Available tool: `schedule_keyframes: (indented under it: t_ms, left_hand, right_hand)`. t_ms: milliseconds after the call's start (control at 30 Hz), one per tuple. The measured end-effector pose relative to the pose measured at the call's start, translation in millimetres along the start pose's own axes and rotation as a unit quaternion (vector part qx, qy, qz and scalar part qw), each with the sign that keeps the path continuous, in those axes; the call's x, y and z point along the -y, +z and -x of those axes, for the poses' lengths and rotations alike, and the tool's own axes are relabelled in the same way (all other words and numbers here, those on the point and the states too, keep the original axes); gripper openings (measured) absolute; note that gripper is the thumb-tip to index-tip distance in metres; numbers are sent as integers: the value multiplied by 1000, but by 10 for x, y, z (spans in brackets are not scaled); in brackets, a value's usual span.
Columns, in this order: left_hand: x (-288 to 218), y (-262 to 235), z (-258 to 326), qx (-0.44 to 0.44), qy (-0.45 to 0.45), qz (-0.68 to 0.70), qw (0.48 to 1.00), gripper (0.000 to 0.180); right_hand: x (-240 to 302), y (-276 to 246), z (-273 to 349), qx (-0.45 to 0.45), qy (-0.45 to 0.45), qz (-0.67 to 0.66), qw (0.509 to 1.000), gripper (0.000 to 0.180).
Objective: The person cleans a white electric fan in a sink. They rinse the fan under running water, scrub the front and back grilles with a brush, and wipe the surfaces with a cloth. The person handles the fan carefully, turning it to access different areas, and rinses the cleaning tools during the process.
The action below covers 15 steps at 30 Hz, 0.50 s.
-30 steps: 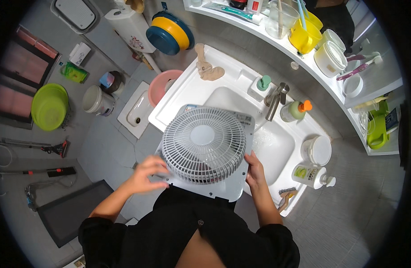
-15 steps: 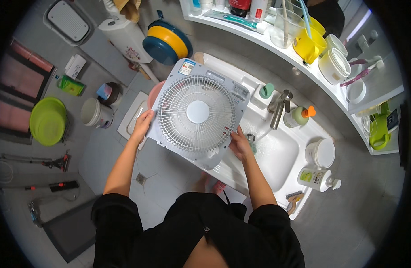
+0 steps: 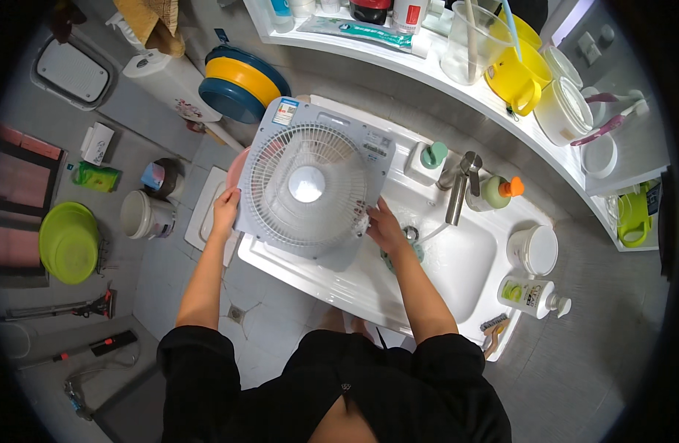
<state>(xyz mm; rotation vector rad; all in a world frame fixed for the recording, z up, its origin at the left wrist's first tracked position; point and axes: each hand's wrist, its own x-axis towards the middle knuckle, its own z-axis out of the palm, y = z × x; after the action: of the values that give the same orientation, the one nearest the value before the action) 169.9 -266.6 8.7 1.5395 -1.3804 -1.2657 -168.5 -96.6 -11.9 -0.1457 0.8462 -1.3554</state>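
A pale grey square box fan [image 3: 307,184] with a round wire grille is between my hands, above the left part of the white sink counter [image 3: 276,260]. My left hand [image 3: 225,212] grips its left edge. At the opposite edge my right hand [image 3: 386,228] is closed on the frame, fingertips partly hidden by it. Right of that hand is the sink basin [image 3: 465,266], with a metal faucet [image 3: 457,190] behind it. Something light green sits beside the drain, partly covered by my right hand. Whether the fan touches the counter, I cannot tell.
Around the basin stand a green-capped bottle [image 3: 428,162], an orange-topped pump bottle [image 3: 494,192], a white tub [image 3: 532,251], a white pump bottle [image 3: 531,296] and a brush [image 3: 494,332]. A curved shelf [image 3: 428,70] overhangs the back. Left are a green basin [image 3: 70,242] and a bucket [image 3: 147,215].
The fan, held in both hands, has moved slightly left over the counter. More of the counter's front left edge shows below it. The whole view has shifted a little.
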Motion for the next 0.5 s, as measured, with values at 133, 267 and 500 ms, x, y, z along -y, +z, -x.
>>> schedule_keyframes:
  t_ms: [133, 267, 500]
  left_hand:
    - [-21, -166, -162, 10, -20, -46, 999, 27]
    - [22, -230, -201, 23, -34, -100, 994, 28]
    - [-38, -211, -119, -39, -19, -128, 991, 30]
  right_hand:
    - [-67, 83, -39, -44, 73, 79, 993, 54]
    - [-156, 66, -88, -73, 67, 85, 991, 56]
    - [-264, -65, 25, -139, 21, 76, 987, 44]
